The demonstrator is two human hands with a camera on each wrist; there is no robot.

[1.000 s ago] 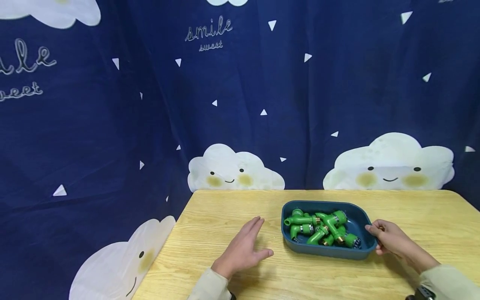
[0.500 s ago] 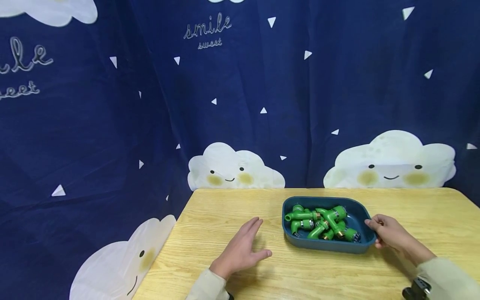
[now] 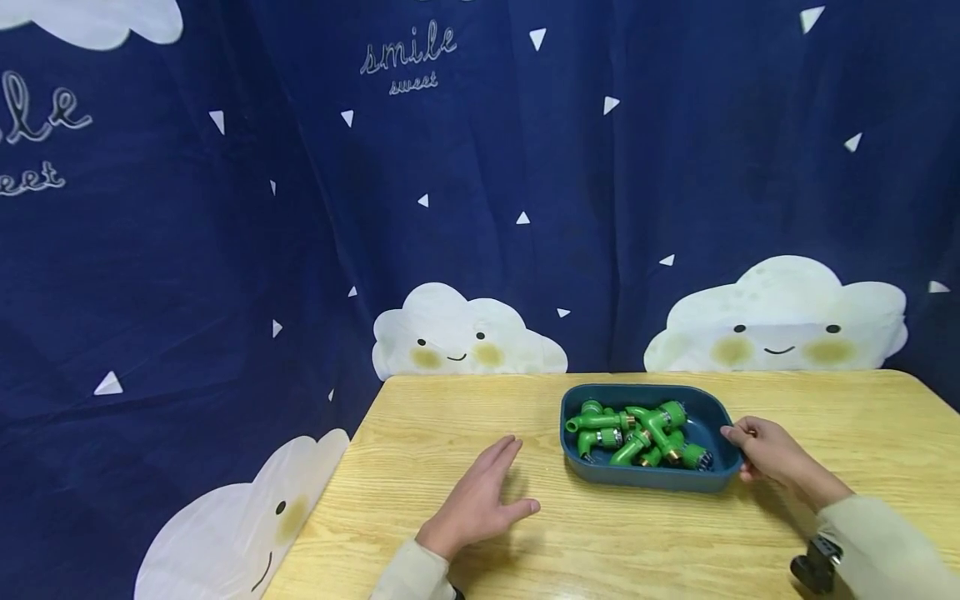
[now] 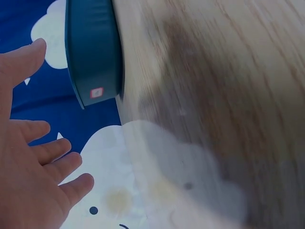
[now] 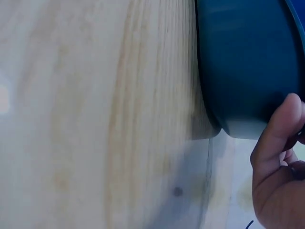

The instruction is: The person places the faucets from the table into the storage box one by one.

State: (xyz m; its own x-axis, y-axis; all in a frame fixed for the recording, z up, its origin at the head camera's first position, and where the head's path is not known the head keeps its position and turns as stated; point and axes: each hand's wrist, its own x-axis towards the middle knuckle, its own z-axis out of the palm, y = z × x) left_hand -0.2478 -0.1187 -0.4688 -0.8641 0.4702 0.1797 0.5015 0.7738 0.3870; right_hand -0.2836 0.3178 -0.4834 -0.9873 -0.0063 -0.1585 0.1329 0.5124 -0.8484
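Observation:
A dark teal plastic basin (image 3: 622, 476) stands on the wooden table, right of the middle in the head view. Several green plastic taps (image 3: 658, 429) with ribbed knobs and brass-coloured ends lie heaped in it, mostly toward its left side. My right hand (image 3: 772, 454) grips the basin's right end, thumb over the rim and fingers curled below it. In the right wrist view that thumb (image 5: 281, 125) presses against the basin wall (image 5: 243, 71). My left hand (image 3: 476, 500) hovers left of the basin, apart from it, fingers straight and thumb spread, holding nothing.
The light wooden table (image 3: 600, 558) runs back to a dark blue curtain (image 3: 480, 208) printed with clouds and white triangles. A small red-and-white sticker (image 4: 96, 92) shows on the basin's end. A black device (image 3: 817, 564) is strapped at the right wrist.
The basin, with the taps in it, has slid a little toward the far edge, my right hand moving along on its rim. My left hand has hardly moved. The head view has shifted slightly.

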